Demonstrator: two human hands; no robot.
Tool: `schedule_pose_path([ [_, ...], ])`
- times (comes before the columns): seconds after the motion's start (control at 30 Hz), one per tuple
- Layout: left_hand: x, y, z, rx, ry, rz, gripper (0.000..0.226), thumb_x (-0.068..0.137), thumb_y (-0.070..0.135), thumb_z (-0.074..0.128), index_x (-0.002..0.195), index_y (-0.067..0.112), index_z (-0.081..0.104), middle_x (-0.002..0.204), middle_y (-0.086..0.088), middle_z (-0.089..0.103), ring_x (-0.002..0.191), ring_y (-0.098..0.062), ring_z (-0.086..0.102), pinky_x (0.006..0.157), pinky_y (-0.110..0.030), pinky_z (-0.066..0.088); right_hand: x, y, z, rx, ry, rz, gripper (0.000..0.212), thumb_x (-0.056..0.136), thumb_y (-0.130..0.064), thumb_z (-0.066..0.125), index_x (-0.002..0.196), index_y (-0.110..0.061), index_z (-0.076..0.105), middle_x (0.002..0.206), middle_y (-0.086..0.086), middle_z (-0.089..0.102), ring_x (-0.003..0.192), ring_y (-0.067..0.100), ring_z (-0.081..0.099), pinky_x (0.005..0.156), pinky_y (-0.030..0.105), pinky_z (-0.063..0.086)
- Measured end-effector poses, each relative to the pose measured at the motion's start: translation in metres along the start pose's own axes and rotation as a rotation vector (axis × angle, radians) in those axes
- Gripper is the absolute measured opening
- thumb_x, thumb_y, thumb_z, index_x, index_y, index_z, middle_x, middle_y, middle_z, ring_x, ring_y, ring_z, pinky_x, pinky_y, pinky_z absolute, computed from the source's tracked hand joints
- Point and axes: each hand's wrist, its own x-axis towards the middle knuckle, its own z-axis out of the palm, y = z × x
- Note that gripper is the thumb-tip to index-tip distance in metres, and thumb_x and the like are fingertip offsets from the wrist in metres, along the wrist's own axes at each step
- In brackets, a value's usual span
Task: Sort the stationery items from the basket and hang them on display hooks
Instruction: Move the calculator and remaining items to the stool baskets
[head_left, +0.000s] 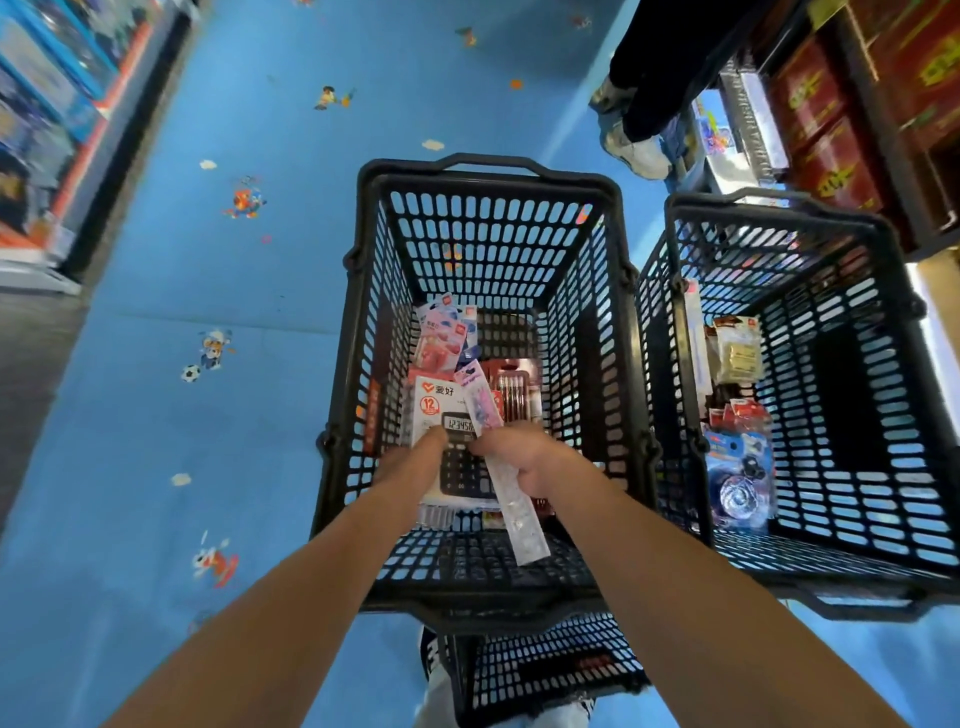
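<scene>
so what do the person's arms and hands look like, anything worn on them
The left forearm and right forearm are bare, with no sleeves in view. The left hand and right hand have no gloves, and no watch, ring or bracelet shows.

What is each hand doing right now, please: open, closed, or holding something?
Left hand: grips the calculator pack, thumb on its front.
Right hand: grips the long narrow pack.
</scene>
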Motion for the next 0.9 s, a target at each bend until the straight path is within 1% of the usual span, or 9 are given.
schedule_pose_path([
  [0.07, 0.003, 0.001, 0.002, 0.065, 0.012, 0.004, 0.046, 0.088, 0.04, 0.067, 0.126, 0.015, 0.056, 0.1, 0.001, 0.059, 0.09, -0.022, 0.057, 0.085, -0.033, 0.047, 0.004, 0.001, 0.001, -0.003, 0.009, 0.019, 0.044, 0.087, -0.008, 0.074, 0.128, -0.002, 0.057, 0.123, 0.011, 0.067, 0.111, 0.028, 0.066, 0.095, 0.039, 0.058],
  [0.1, 0.004, 0.001, 0.003, 0.108, 0.01, 0.002, 0.043, 0.09, 0.036, 0.065, 0.126, 0.014, 0.057, 0.102, -0.001, 0.061, 0.091, -0.023, 0.059, 0.086, -0.034, 0.051, 0.005, 0.001, 0.002, 0.004, 0.007, 0.029, 0.038, 0.088, -0.008, 0.073, 0.122, -0.003, 0.057, 0.114, 0.011, 0.069, 0.1, 0.025, 0.069, 0.074, 0.032, 0.062],
  [0.17, 0.006, -0.002, 0.003, 0.174, -0.005, 0.0, 0.042, 0.093, 0.028, 0.063, 0.131, 0.011, 0.059, 0.113, -0.009, 0.067, 0.1, -0.028, 0.064, 0.092, -0.04, 0.057, 0.004, 0.002, 0.005, -0.013, 0.017, 0.056, 0.028, 0.09, -0.01, 0.073, 0.112, -0.006, 0.056, 0.099, 0.008, 0.068, 0.081, 0.018, 0.067, 0.045, 0.021, 0.053],
  [0.3, 0.006, -0.003, 0.005, 0.289, -0.005, 0.051, 0.038, 0.096, 0.011, 0.058, 0.133, 0.004, 0.059, 0.127, -0.017, 0.065, 0.114, -0.036, 0.062, 0.101, -0.045, 0.055, 0.006, 0.004, 0.003, -0.107, 0.05, 0.017, 0.047, 0.087, -0.018, 0.079, 0.124, 0.001, 0.057, 0.106, 0.011, 0.071, 0.092, 0.025, 0.071, 0.082, 0.037, 0.062],
  [0.43, -0.001, -0.004, 0.004, 0.441, 0.028, 0.126, 0.04, 0.097, 0.009, 0.061, 0.135, 0.001, 0.051, 0.133, -0.018, 0.061, 0.121, -0.037, 0.059, 0.103, -0.045, 0.052, 0.001, 0.003, -0.003, -0.222, 0.125, -0.072, 0.047, 0.084, -0.025, 0.084, 0.119, -0.005, 0.062, 0.108, 0.007, 0.069, 0.094, 0.023, 0.069, 0.078, 0.03, 0.059],
  [0.6, -0.001, -0.005, -0.002, 0.535, 0.015, 0.175, 0.032, 0.098, 0.008, 0.058, 0.126, 0.004, 0.044, 0.131, -0.016, 0.06, 0.123, -0.036, 0.058, 0.098, -0.041, 0.05, -0.002, 0.005, -0.012, -0.078, 0.191, -0.097, 0.029, 0.09, -0.002, 0.064, 0.119, -0.001, 0.067, 0.118, 0.017, 0.07, 0.109, 0.035, 0.067, 0.099, 0.049, 0.056],
  [0.7, -0.005, -0.003, -0.003, 0.517, 0.045, 0.221, 0.043, 0.093, 0.004, 0.062, 0.131, 0.002, 0.042, 0.13, -0.018, 0.06, 0.12, -0.037, 0.06, 0.096, -0.043, 0.054, 0.001, 0.009, -0.017, -0.056, 0.283, -0.122, 0.023, 0.097, -0.007, 0.051, 0.116, -0.004, 0.063, 0.114, 0.013, 0.068, 0.105, 0.033, 0.064, 0.092, 0.041, 0.056],
  [0.8, -0.012, 0.0, -0.003, 0.534, 0.089, 0.348, 0.047, 0.091, 0.003, 0.064, 0.134, 0.001, 0.043, 0.129, -0.019, 0.061, 0.118, -0.036, 0.062, 0.094, -0.042, 0.056, 0.007, 0.013, -0.017, -0.122, 0.372, -0.118, 0.036, 0.097, -0.008, 0.052, 0.132, -0.003, 0.058, 0.124, 0.014, 0.065, 0.112, 0.034, 0.062, 0.086, 0.034, 0.052],
  [0.9, -0.015, 0.002, -0.005, 0.534, 0.112, 0.544, 0.051, 0.088, 0.001, 0.066, 0.135, 0.002, 0.046, 0.127, -0.017, 0.061, 0.118, -0.033, 0.063, 0.095, -0.045, 0.058, 0.009, 0.019, -0.014, -0.19, 0.406, -0.089, 0.036, 0.095, -0.011, 0.057, 0.13, -0.004, 0.06, 0.121, 0.015, 0.066, 0.111, 0.035, 0.065, 0.083, 0.035, 0.053],
])
